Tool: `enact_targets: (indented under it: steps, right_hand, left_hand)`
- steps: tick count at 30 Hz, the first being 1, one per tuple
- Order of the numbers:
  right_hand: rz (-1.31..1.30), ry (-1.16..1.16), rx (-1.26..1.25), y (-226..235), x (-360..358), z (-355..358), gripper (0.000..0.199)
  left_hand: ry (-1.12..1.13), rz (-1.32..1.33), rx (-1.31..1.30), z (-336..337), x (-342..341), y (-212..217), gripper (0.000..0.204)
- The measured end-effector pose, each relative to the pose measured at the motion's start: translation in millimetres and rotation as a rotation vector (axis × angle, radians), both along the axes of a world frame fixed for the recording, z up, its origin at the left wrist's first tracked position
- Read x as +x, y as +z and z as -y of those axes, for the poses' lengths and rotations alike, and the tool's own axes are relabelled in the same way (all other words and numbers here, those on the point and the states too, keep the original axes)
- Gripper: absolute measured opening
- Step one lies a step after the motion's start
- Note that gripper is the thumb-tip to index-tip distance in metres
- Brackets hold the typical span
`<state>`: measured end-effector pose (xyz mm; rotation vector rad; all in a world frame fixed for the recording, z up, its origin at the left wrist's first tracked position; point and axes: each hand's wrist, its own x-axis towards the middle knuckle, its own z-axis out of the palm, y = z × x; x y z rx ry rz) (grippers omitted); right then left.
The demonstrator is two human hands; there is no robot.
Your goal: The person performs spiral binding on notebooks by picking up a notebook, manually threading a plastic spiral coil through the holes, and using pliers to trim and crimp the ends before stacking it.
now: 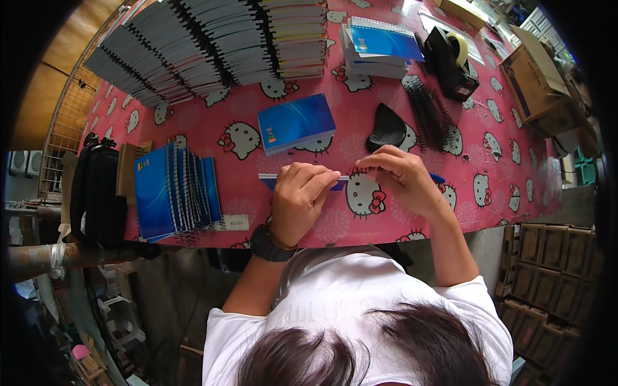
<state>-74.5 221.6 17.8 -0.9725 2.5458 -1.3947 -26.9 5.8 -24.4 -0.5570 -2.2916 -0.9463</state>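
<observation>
head view, left hand [301, 193] curled gripping blue booklet [338, 185], right hand [400, 177] bent, grip unclear

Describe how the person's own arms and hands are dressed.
Both the left hand and right hand are ungloved. White short sleeves leave the forearms uncovered. A chunky black watch or band circles the left wrist; the right wrist has nothing on it.

The left hand [299, 194] grips a blue-and-white booklet [268, 178] edge-on over the pink tablecloth [335, 225]; the right hand [400, 179] curls near its right end. Beyond lies a blue-covered stack [296, 122], with spiral notebooks [154, 193] at left and black coils [428, 116] near a tape dispenser [449, 71]
</observation>
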Motion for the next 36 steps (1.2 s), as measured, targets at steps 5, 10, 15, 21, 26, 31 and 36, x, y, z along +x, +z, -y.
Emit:
enact_targets:
  steps: [5,10,15,21,26,31,36]
  right_hand:
    - [0.024,-0.021,-0.072,-13,6,-1,0.021]
    - [0.014,0.127,-0.032,-14,0,1,0.018]
    - [0.271,0.144,-0.057,-15,4,0,0.034]
    - [0.325,0.112,-0.044,-14,4,6,0.045]
    - [-0.234,-0.155,0.273,-27,-53,-29,0.059]
    - [-0.156,-0.154,0.57,-43,-70,-39,0.077]
    - [-0.182,-0.141,0.456,-48,-74,-34,0.072]
  left_hand:
    - [-0.026,0.016,-0.001,-1,2,0,0.02]
    - [-0.022,0.016,0.001,1,4,0,0.02]
    - [-0.005,0.048,-0.02,-1,7,1,0.019]
    - [0.005,0.216,-0.236,-4,14,8,0.021]
    - [-0.006,0.094,-0.234,-6,11,6,0.024]
    - [-0.038,0.134,-0.237,-4,9,3,0.025]
    - [-0.045,0.174,-0.241,-2,9,-1,0.021]
